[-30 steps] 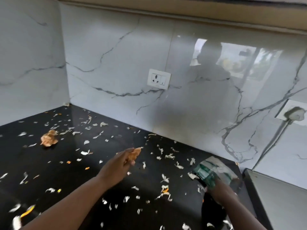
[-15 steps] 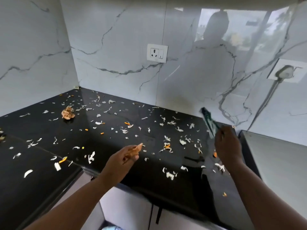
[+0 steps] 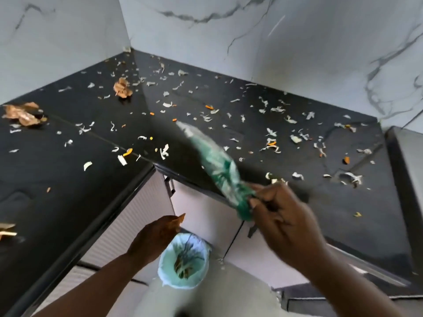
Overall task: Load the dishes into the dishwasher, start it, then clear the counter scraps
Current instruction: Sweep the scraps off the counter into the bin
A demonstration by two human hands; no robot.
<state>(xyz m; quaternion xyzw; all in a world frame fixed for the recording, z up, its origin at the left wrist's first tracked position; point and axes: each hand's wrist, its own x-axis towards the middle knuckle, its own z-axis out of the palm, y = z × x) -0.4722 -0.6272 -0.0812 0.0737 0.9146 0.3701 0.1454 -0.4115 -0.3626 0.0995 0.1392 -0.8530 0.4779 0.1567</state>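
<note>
Nearest, the right hand (image 3: 283, 216) pinches the lower end of a green and clear plastic wrapper (image 3: 214, 165). The wrapper's long axis runs from the fingers up toward eleven o'clock, its pale tip out over the black counter (image 3: 57, 179); motion blurs it, so its print cannot be read. At nine o'clock from that hand, the left hand (image 3: 155, 239) curls around a small orange-brown scrap (image 3: 179, 219), mostly hidden by the fingers. Directly below, on the floor, stands a bin (image 3: 184, 259) lined with a pale bag, dark scraps in its bottom. Farther off, white and orange peel bits (image 3: 272, 143) litter the L-shaped counter, with brown onion skins (image 3: 122, 88) near the corner at eleven o'clock. Another brown heap (image 3: 21, 114) lies at the left edge, partly cut off.
</note>
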